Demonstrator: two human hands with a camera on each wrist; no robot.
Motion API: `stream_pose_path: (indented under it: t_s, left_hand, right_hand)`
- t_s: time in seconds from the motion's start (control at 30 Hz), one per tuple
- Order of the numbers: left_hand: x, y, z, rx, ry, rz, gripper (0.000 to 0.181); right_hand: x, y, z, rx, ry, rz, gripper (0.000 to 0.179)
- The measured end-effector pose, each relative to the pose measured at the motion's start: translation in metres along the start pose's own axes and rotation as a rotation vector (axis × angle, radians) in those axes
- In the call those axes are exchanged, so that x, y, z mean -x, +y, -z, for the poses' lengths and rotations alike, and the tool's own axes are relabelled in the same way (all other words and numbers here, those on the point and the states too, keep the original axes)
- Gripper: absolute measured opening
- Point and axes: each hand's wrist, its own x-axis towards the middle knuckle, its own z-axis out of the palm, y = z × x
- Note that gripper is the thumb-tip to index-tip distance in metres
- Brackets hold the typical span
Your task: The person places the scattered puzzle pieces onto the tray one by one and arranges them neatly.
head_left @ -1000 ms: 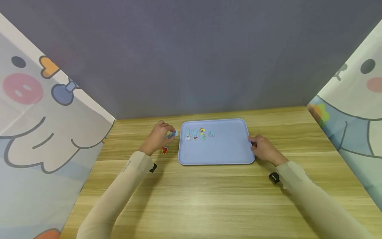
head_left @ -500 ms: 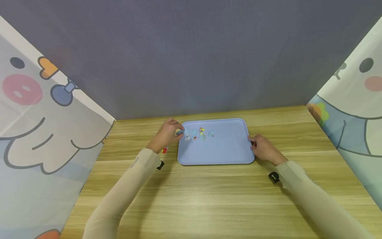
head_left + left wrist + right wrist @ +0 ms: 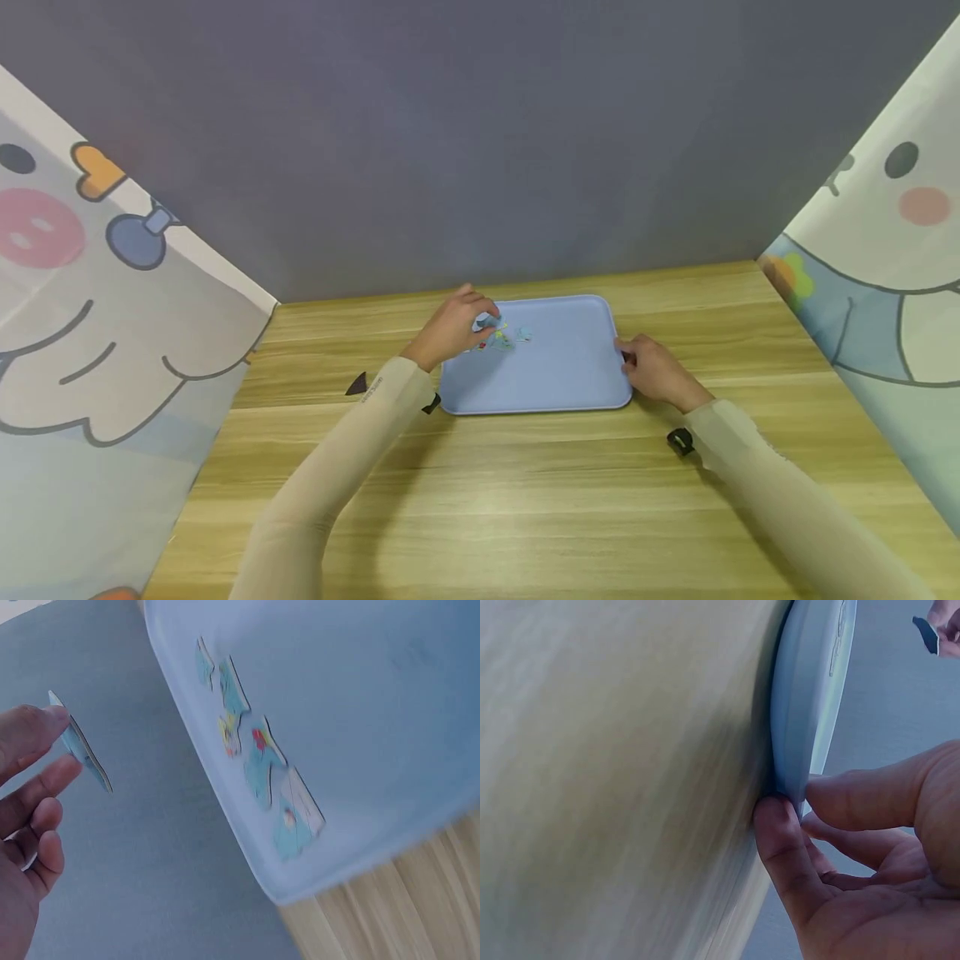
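My left hand [image 3: 452, 327] pinches a thin blue jigsaw piece [image 3: 88, 755] between thumb and fingers, above the left part of a light-blue tray [image 3: 555, 375]. Several puzzle pieces [image 3: 298, 814] lie along one side of the tray in the left wrist view, blue with white, yellow and red patches. Of these, the head view shows a small blue one [image 3: 523, 333] well; others are partly behind the left hand. At the tray's right edge, my right hand [image 3: 660, 372] grips the rim, thumb on one side and fingers on the other in the right wrist view.
The tray stands on a wood-grain table [image 3: 525, 508]. A grey partition [image 3: 480, 150] rises behind it, with cartoon-printed cloths [image 3: 112, 333] at both sides. Beside the left sleeve shows a dark triangular shape [image 3: 357, 385], its kind unclear.
My left hand has carried the blue jigsaw piece rightward, from beside the tray to above its left part. The right hand keeps its grip on the rim. The view has shifted slightly.
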Motion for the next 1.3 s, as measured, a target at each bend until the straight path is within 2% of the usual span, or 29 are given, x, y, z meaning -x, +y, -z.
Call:
stream_pose_path:
  t_s: [0.27,0.43,0.6,0.77,1.0,1.17,1.3]
  left_hand:
    - [-0.021,0.008,-0.016,0.026,-0.001,-0.058,0.019]
    - [-0.037,0.012,-0.028,0.022,-0.025,-0.082,0.018]
    - [-0.051,0.019,-0.04,-0.009,-0.081,-0.087,0.021]
    - [-0.059,0.027,-0.051,-0.079,-0.147,-0.096,0.022]
    - [-0.068,0.03,-0.065,-0.064,-0.184,-0.116,0.02]
    - [-0.078,0.03,-0.073,-0.072,-0.259,-0.135,0.02]
    - [-0.083,0.029,-0.078,-0.065,-0.308,-0.127,0.024]
  right_hand:
    - [-0.003,-0.001,0.0,0.017,0.021,0.042,0.045]
    - [-0.005,0.001,-0.001,0.02,0.032,0.05,0.045]
    - [-0.005,0.003,-0.002,0.02,0.025,0.029,0.045]
    - [-0.005,0.004,-0.003,0.015,0.019,0.013,0.045]
    - [-0.004,0.004,-0.004,0.018,0.026,0.018,0.045]
    - [-0.003,0.004,-0.003,0.017,0.027,0.016,0.045]
    - [-0.003,0.003,-0.002,0.015,0.02,0.015,0.045]
